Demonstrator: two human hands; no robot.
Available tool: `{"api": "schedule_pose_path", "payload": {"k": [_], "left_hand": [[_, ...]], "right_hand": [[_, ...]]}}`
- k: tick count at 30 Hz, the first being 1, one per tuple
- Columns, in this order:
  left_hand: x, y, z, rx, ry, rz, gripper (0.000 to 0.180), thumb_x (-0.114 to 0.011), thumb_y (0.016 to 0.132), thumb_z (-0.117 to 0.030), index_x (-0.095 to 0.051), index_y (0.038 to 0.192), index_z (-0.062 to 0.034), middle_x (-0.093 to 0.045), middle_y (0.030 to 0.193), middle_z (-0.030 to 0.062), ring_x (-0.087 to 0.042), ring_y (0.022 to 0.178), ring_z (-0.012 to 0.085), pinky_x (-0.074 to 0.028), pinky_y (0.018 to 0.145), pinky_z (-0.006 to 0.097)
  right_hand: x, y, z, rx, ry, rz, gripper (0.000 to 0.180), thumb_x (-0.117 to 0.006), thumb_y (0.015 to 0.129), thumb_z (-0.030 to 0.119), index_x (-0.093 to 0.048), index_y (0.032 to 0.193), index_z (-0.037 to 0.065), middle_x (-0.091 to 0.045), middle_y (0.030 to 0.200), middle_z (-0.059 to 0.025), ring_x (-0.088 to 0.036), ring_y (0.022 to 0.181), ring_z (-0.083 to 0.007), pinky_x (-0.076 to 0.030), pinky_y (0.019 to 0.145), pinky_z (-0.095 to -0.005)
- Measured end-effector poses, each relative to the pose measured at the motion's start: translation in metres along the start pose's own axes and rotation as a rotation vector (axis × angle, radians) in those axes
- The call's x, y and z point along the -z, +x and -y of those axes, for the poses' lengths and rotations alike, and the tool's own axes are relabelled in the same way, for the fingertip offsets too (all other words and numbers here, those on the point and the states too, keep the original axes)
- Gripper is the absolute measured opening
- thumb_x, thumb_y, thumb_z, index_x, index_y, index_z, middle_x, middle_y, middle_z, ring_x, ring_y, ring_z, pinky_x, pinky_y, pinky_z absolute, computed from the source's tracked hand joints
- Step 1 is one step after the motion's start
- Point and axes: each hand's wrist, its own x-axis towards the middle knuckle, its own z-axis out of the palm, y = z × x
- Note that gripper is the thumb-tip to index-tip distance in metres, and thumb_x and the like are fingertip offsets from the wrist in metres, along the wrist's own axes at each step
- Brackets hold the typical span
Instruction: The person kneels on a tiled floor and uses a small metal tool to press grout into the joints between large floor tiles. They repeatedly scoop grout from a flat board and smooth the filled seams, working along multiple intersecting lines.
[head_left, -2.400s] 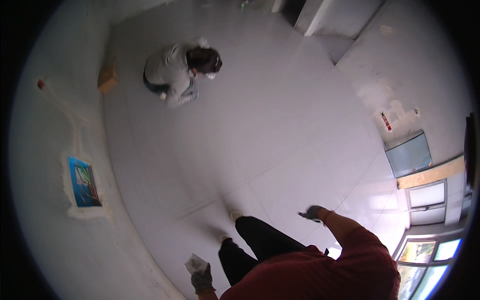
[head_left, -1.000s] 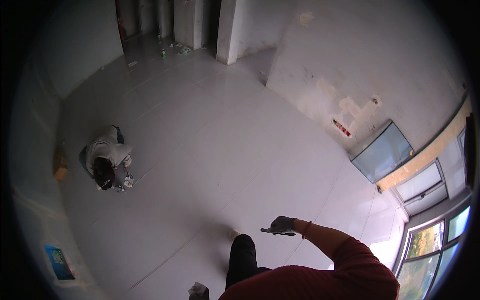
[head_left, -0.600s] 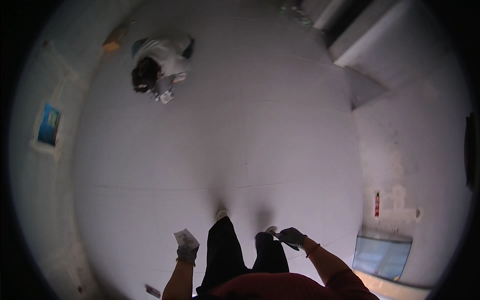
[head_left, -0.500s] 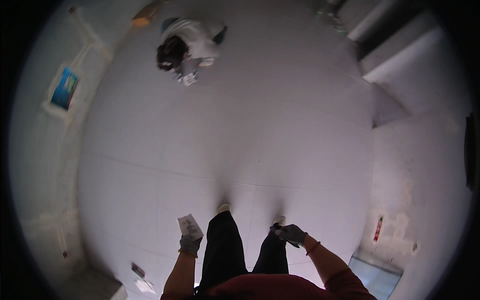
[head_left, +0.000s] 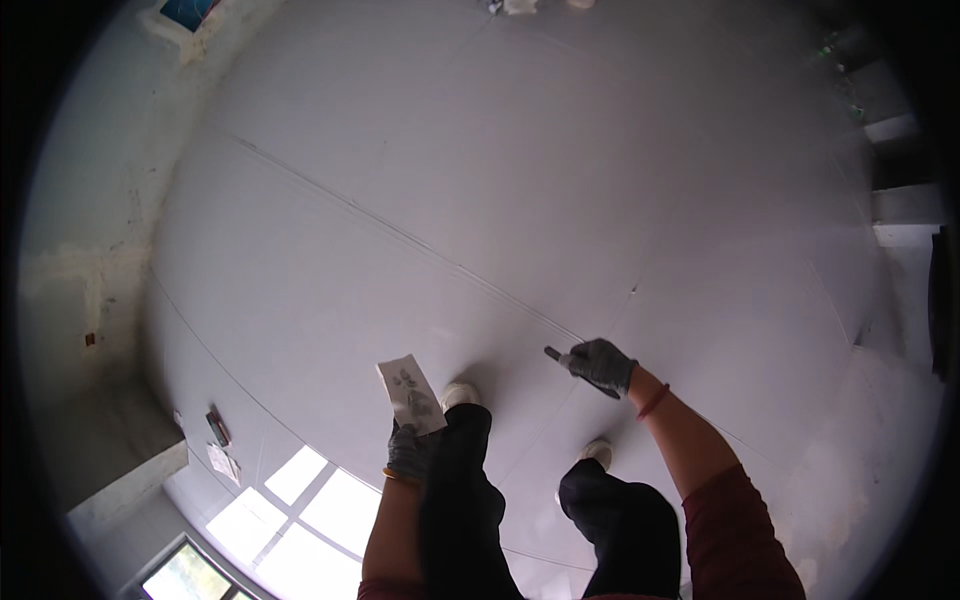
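Observation:
My left hand (head_left: 408,452), in a grey glove, is closed on the lower end of a flat white piece, paper or card (head_left: 404,388), with dark smudges on its face. It is held in front of my left leg. Farther right, my right hand (head_left: 600,366), also in a grey glove, is wrapped round a slim dark stick-like tool (head_left: 553,353). One end of the tool pokes out to the left, and a dark edge shows below the fingers. Its exact kind cannot be made out.
Pale grey floor (head_left: 420,190) with long seam lines spreads around my feet. At lower left lie a small dark object (head_left: 218,428) and a white sheet (head_left: 224,463), near bright window light. A wall ledge (head_left: 125,470) stands left; blurred steps or blocks (head_left: 905,205) are far right.
My view has turned and my feet have shifted. The right hand has moved up and forward with its tool, while the left still holds the white piece. The crouching person has mostly left the view.

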Motion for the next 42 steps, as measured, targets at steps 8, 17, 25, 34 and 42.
{"api": "schedule_pose_path", "payload": {"k": [8,17,25,34,42], "left_hand": [[0.138,0.142,0.018,-0.055,-0.081,0.199,0.071,-0.072,0.072,-0.005,-0.04,0.135,-0.0144,-0.046,0.128,0.0079,-0.044,0.121,0.0279,-0.036,0.105,0.051],[0.201,0.222,0.054,-0.13,-0.259,0.18,0.067,-0.065,0.08,-0.011,-0.034,0.14,-0.0123,-0.039,0.14,0.0127,-0.039,0.127,0.0345,-0.039,0.103,0.055],[0.193,0.198,0.064,-0.135,0.003,0.141,0.078,-0.069,0.074,-0.02,-0.032,0.142,-0.0091,-0.036,0.143,0.0153,-0.033,0.131,0.0389,-0.03,0.109,0.056],[0.196,0.198,0.064,-0.046,-0.299,0.13,0.069,-0.062,0.082,-0.022,-0.031,0.142,-0.008,-0.036,0.142,0.0157,-0.035,0.13,0.0363,-0.032,0.108,0.054],[0.195,0.2,0.064,-0.137,0.268,0.067,0.072,-0.063,0.081,-0.026,-0.031,0.141,-0.0047,-0.039,0.141,0.016,-0.037,0.129,0.034,-0.029,0.11,0.049]], "right_hand": [[-0.04,0.23,-0.031,-0.058,-0.101,0.1,0.038,-0.063,0.087,0.038,-0.063,0.072,0.004,-0.054,0.059,-0.0023,-0.047,0.058,-0.0123,-0.044,0.062,-0.0309],[-0.047,0.272,-0.033,-0.021,-0.129,0.037,0.036,-0.064,0.086,0.04,-0.067,0.08,0.005,-0.061,0.068,-0.0023,-0.052,0.065,-0.0134,-0.045,0.068,-0.0308],[-0.047,0.29,-0.018,-0.156,-0.27,0.079,0.041,-0.064,0.085,0.045,-0.066,0.08,0.004,-0.059,0.069,-0.0025,-0.05,0.066,-0.0137,-0.045,0.07,-0.0308],[-0.053,0.303,-0.017,-0.242,-0.309,0.077,0.035,-0.065,0.086,0.038,-0.069,0.091,0.003,-0.066,0.078,-0.0037,-0.056,0.073,-0.013,-0.047,0.074,-0.0302],[-0.057,0.308,-0.021,-0.13,-0.108,0.117,0.031,-0.058,0.093,0.02,-0.062,0.122,0.009,-0.068,0.107,-0.0007,-0.058,0.091,-0.0065,-0.046,0.085,-0.0227]]}}
